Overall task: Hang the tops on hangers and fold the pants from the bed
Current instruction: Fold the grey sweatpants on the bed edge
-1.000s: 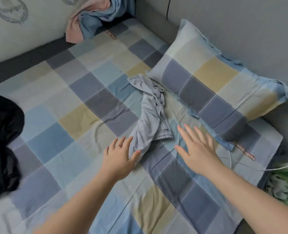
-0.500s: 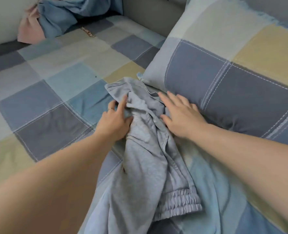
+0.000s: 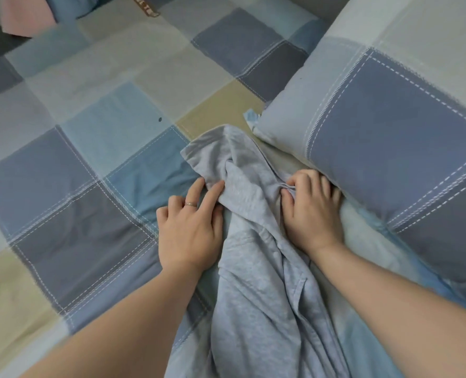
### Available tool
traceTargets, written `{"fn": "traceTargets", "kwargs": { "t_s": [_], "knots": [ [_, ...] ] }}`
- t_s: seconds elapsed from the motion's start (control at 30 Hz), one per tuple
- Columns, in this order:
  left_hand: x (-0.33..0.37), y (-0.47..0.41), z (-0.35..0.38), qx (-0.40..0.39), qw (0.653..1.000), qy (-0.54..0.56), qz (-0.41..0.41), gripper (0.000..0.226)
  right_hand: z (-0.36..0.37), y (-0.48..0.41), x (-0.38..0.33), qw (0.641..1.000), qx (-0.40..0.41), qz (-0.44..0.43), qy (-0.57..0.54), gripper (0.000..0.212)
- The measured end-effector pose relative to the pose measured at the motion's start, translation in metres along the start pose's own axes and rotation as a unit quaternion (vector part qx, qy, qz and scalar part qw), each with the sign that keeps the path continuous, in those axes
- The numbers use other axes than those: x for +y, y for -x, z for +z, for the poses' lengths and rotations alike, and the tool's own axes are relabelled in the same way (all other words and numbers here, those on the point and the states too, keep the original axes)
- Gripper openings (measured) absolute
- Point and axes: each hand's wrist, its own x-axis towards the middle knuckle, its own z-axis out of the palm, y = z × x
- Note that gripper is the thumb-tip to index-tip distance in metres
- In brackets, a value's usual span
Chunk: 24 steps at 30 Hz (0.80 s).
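At the top left corner I see a pink cloth [image 3: 21, 19] and just beside it a blue cloth [image 3: 62, 6]. Both are cut by the frame and well apart from my work. The checked sheet [image 3: 90, 137] covers the bed, and a small dark spot [image 3: 160, 119] sits on one light blue square. On the right, a pillow [image 3: 390, 137] in the same pattern lies close. Its near corner is just beside the pants and its lower edge is just beside the right hand's knuckles, so it blocks that side.

The grey pants [image 3: 253, 268] lie on the bed between the two hands, crumpled into a long twisted bundle. It runs from the pillow corner toward me and leaves the frame at the bottom. The fabric is light grey with many folds, and I cannot tell which end is the waist.

The left hand [image 3: 190, 230], with a ring [image 3: 190, 204] on one finger, rests at the left edge of the bundle. Two fingers are straight and slightly spread, with their tips on the cloth. The little finger is bent and the thumb is partly hidden beside the fabric. The right hand [image 3: 312, 214] has its fingers curled and pinches a fold at the right edge.

Left of the pants the sheet is flat and wide. On the right there is only a narrow strip before the pillow.
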Motion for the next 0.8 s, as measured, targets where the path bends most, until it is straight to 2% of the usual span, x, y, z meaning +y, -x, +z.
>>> {"fn": "traceTargets", "kwargs": {
  "t_s": [0.2,0.33,0.4,0.43,0.5,0.57,0.67,0.8],
  "knots": [
    [-0.002,-0.001,0.004,0.017,1.0,-0.015,0.01,0.048,0.0,0.002,0.002,0.999,0.031,-0.005,-0.028,0.02],
    [-0.002,-0.002,0.001,0.008,1.0,-0.019,0.004,0.051,-0.012,-0.018,0.0,0.985,-0.083,0.065,-0.134,0.006],
    [0.002,-0.002,-0.004,-0.016,0.999,-0.032,0.0,0.048,-0.031,-0.016,-0.002,0.971,-0.133,0.117,-0.163,0.013],
    [0.005,0.001,-0.009,-0.04,0.999,-0.025,-0.007,0.047,-0.043,-0.004,-0.002,0.968,-0.133,0.139,-0.161,0.016],
    [0.01,0.017,-0.021,-0.086,0.995,0.047,-0.031,0.044,-0.068,0.033,0.0,0.976,-0.1,0.145,-0.13,0.016],
    [0.018,0.044,-0.041,-0.12,0.977,0.165,-0.056,0.042,-0.101,0.074,0.003,0.979,-0.081,0.126,-0.137,0.014],
    [0.027,0.094,-0.085,-0.112,0.941,0.315,-0.062,0.039,-0.157,0.117,-0.004,0.968,-0.075,0.122,-0.204,0.017],
    [0.048,0.161,-0.159,-0.104,0.899,0.417,-0.083,0.032,-0.231,0.159,-0.025,0.95,-0.088,0.154,-0.256,0.027]
  ]
}}
